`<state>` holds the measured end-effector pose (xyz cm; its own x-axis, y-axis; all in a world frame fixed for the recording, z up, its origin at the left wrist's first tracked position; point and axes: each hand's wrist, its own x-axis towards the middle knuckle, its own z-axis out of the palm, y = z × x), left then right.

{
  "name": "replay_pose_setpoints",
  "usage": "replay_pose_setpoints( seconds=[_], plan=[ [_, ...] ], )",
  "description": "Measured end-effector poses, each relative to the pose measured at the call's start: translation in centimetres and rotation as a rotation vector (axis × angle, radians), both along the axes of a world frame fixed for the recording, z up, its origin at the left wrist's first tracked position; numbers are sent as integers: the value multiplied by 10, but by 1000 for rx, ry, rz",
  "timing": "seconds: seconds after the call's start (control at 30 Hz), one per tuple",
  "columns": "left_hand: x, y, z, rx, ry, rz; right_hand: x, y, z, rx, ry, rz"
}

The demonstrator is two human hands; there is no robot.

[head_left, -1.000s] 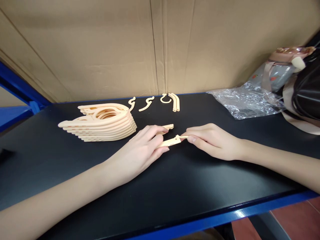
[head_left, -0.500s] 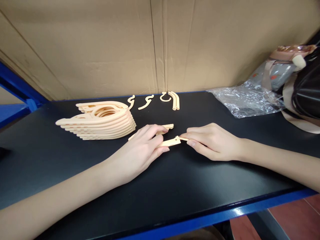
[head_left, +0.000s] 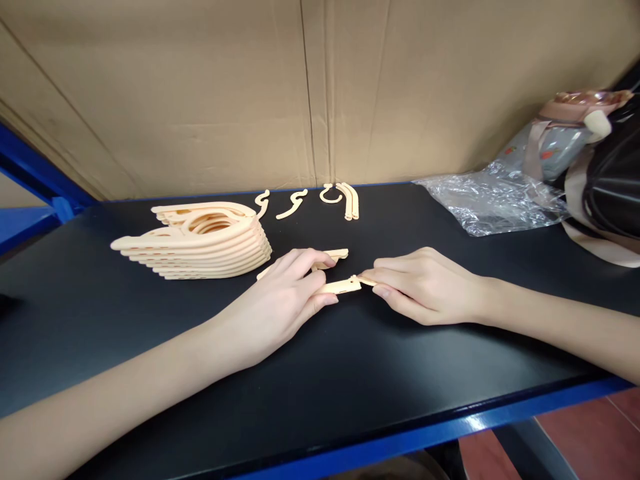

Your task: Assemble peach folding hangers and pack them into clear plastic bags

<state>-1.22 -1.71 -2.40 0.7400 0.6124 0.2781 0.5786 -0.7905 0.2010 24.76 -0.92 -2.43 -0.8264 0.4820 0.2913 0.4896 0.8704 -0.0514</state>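
1. While both forearms rest on the black tabletop [head_left: 350,400], the head camera shows the left hand [head_left: 280,303] with thumb and fingers closed on a peach plastic arm [head_left: 343,287], held low between the two hands.
2. Its long axis runs across from one hand to the other, nearly level. The free end points toward the right hand [head_left: 425,287] and tilts up a touch, while the other end is hidden inside the left-hand grip.
3. Thumb and forefinger of the right hand are pinched together on a thin strip [head_left: 366,281] that meets the free end of the plastic arm. Whether the two are joined or only touching cannot be told.
4. Just beyond the left-hand grip, a second peach piece [head_left: 336,254] lies under the left fingertips, roughly parallel to the held one.
5. Farther out, a stack of folded hangers [head_left: 200,243] sits to the left of the grip. Loose hooks [head_left: 293,203] and curved pieces [head_left: 351,200] lie well beyond it by the cardboard wall [head_left: 225,100]. A crumpled clear bag [head_left: 493,200] lies beyond the right-hand grip.
6. Against the frame a second earlier, the right hand has closed in toward the left. Less of the thin strip now shows between its fingertips and the end of the plastic arm. The left-hand hold looks unchanged, and the stack and loose parts keep their places.
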Motion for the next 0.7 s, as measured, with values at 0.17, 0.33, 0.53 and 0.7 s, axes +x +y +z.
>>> replay_pose_setpoints(
  seconds=[0.17,0.33,0.53,0.7],
  plan=[
    [3,0,2,0,-6,-25,-3,-1,1,-34,47,14],
    [4,0,3,-4,-25,-38,-5,0,3,-60,45,20],
    [1,0,3,18,-41,-44,-5,3,7,-262,187,-12],
    [0,0,4,10,-63,-25,-2,3,7,-322,239,-23]
  ],
)
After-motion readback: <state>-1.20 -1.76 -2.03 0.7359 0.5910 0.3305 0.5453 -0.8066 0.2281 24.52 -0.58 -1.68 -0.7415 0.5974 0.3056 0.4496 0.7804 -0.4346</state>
